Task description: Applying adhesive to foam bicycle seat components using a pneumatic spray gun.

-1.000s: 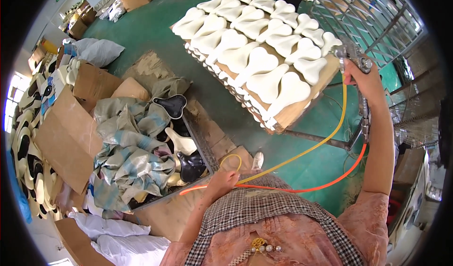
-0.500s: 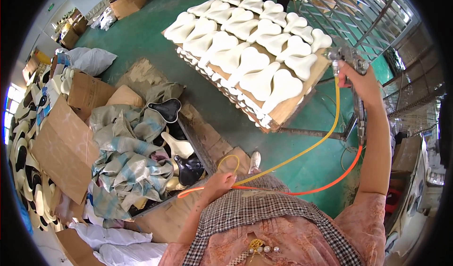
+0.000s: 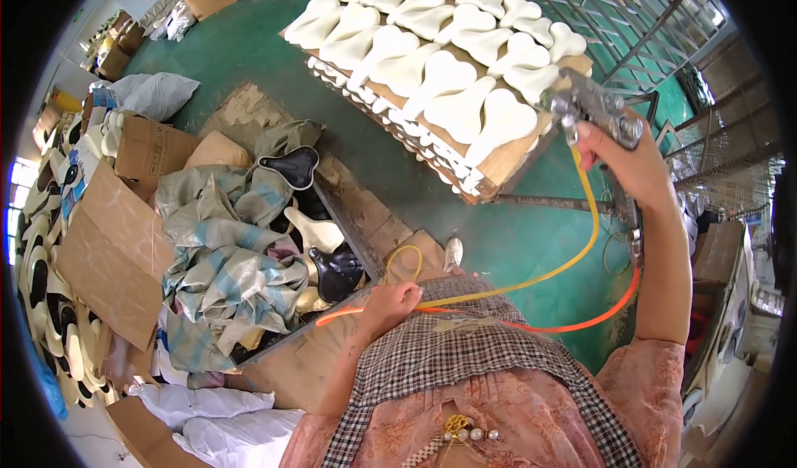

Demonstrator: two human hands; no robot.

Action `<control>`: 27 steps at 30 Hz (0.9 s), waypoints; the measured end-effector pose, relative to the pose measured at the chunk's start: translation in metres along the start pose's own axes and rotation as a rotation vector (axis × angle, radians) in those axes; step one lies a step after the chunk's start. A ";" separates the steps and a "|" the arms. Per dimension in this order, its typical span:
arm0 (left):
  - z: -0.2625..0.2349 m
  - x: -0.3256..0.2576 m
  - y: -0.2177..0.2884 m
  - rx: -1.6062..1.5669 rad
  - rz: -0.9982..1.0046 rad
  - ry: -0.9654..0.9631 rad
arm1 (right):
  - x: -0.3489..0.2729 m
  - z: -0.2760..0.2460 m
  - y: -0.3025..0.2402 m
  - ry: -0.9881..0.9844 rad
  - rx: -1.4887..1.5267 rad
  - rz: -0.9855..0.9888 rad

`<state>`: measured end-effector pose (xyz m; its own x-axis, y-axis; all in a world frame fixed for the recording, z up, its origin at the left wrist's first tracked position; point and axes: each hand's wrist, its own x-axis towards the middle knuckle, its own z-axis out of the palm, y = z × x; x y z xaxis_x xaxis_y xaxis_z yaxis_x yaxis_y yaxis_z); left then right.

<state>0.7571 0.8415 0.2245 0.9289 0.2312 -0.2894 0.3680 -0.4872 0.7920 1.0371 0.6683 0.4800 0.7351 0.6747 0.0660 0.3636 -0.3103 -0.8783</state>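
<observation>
My right hand [image 3: 623, 157] is closed around a metal spray gun [image 3: 594, 107], raised at the right beside the near right corner of a stack of white bicycle saddles [image 3: 448, 107]. A yellow hose [image 3: 591, 227] hangs from the gun's front, and an orange hose [image 3: 610, 323] runs from its handle. Low in front of my body, my left hand [image 3: 392, 309] is closed around both hoses where they cross my checked apron [image 3: 448, 343]. The saddles lie in rows on a wooden board [image 3: 519, 157], with more layers under it.
To the left, grey woven sacking [image 3: 224, 244] covers a bin with black saddles [image 3: 336, 273] along its edge. Cardboard boxes [image 3: 112, 252] and heaped saddles [image 3: 41, 302] stand farther left. A metal rack [image 3: 631, 28] stands at the back right. Angled metal bars [image 3: 573, 204] cross the green floor.
My right hand has brought the spray gun left and slightly lower, closer to the near saddles. My left hand keeps its hold on the hoses. The view has shifted a little.
</observation>
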 end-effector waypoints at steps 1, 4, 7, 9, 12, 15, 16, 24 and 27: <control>0.000 0.000 -0.001 0.000 0.022 0.006 | 0.004 -0.004 0.004 0.051 -0.044 0.001; 0.000 -0.007 0.003 -0.013 -0.008 -0.008 | -0.005 0.000 -0.005 0.067 -0.042 0.069; 0.007 -0.007 -0.004 -0.027 -0.007 -0.031 | -0.012 0.013 -0.012 -0.048 0.016 0.066; 0.010 -0.005 -0.006 -0.013 0.014 -0.032 | -0.008 0.012 -0.010 -0.167 0.019 0.036; 0.012 -0.001 -0.001 -0.008 0.021 -0.027 | 0.007 0.003 -0.001 -0.082 0.018 -0.028; 0.012 0.006 0.011 0.000 -0.013 -0.031 | 0.024 -0.025 0.012 0.073 -0.012 0.040; 0.011 0.009 0.015 0.019 -0.035 -0.039 | 0.027 -0.033 0.015 0.157 -0.012 0.085; 0.024 0.046 0.052 0.050 -0.025 -0.101 | 0.053 -0.123 0.056 0.388 -0.149 0.074; 0.029 0.054 0.061 0.031 -0.013 -0.135 | 0.046 -0.127 0.057 0.377 -0.079 0.076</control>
<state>0.8314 0.7995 0.2414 0.9207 0.1231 -0.3704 0.3788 -0.5111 0.7715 1.1640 0.5969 0.4933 0.9149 0.3593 0.1842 0.3322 -0.4104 -0.8493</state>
